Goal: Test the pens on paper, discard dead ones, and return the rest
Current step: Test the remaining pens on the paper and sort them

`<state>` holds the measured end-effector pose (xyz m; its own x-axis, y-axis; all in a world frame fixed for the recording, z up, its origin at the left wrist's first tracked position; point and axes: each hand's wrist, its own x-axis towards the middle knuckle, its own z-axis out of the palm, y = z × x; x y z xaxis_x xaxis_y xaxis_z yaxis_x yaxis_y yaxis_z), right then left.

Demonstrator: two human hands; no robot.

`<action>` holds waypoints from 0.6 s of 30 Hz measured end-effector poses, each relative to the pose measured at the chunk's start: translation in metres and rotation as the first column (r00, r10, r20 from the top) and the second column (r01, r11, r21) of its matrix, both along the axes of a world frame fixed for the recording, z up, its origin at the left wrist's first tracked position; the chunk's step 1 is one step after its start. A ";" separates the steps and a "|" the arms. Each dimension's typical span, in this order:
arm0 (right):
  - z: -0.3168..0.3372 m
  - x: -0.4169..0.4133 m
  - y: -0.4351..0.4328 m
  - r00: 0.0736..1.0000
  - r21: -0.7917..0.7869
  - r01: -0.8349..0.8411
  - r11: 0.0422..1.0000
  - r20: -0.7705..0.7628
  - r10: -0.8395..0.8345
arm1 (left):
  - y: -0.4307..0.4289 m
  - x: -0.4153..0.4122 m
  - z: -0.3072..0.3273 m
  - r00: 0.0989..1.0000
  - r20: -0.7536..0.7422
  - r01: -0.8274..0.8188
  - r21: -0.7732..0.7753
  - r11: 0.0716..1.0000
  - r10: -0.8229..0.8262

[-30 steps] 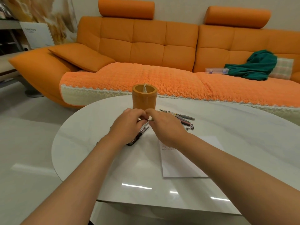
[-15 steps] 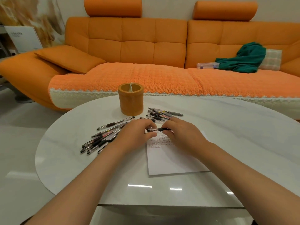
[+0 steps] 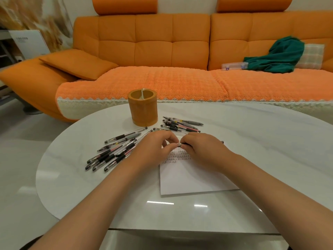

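Since 0.5 s ago: both hands have stayed together over the top edge of the paper (image 3: 189, 179), gripping 1 pen (image 3: 180, 144) between them; since 1.0 s ago they have drawn back from the holder toward the sheet. Item held: 1 pen, long axis running left-right, level with the counter (image 3: 252, 141), most of its barrel hidden. Left hand (image 3: 155, 147): fingers (image 3: 170, 138) curled and closed on the pen's left end. Right hand (image 3: 201, 148): fingers (image 3: 184, 146) pinched on the barrel just right of centre; a dark tip shows past the knuckles at far right. Judged step: pulling off or refitting a cap, which of the 2 cannot be told. Key relation: the pen lies crosswise directly above the rows of test marks (image 3: 178, 156), so the writing end needs only to tip down toward the wrists; the right hand is nearer the free paper. Stock: 1 loose group of pens (image 3: 115, 152) left of the left fingers, a 2nd group (image 3: 180, 124) just beyond both hands. Pen holder (image 3: 142, 107): upright beyond the left fingers, nearly empty.
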<state>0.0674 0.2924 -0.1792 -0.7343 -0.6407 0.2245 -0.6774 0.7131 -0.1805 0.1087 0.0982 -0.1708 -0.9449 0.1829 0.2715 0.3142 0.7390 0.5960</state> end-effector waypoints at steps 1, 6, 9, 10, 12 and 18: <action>-0.001 0.001 -0.001 1.000 0.004 0.001 1.000 -0.016 -0.001 | 0.000 -0.001 -0.001 1.000 0.004 -0.004 -0.002 1.000 0.004; -0.002 0.003 -0.003 0.994 -0.002 0.043 0.999 -0.100 -0.043 | -0.003 -0.003 -0.003 1.000 0.025 -0.010 0.044 0.999 0.009; 0.001 0.001 -0.003 0.995 0.006 0.060 0.998 -0.074 -0.059 | -0.006 -0.004 -0.003 1.000 0.028 -0.015 0.066 0.998 0.014; 0.003 0.001 -0.004 0.997 0.026 0.057 0.998 -0.050 -0.056 | -0.007 -0.005 -0.003 0.999 0.032 -0.014 0.063 0.998 0.012; 0.007 0.002 -0.007 0.998 0.047 0.064 0.997 0.013 -0.065 | -0.009 -0.004 -0.004 0.999 0.044 -0.016 0.041 0.999 0.015; 0.012 0.004 -0.004 0.965 -0.110 0.123 0.986 0.247 -0.093 | -0.018 -0.005 -0.005 0.993 0.080 -0.066 -0.204 0.977 0.084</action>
<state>0.0717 0.2886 -0.1668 -0.8393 -0.5335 0.1048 -0.5237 0.7415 -0.4194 0.1036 0.0801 -0.1760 -0.9766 0.1527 0.1517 0.2062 0.8660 0.4556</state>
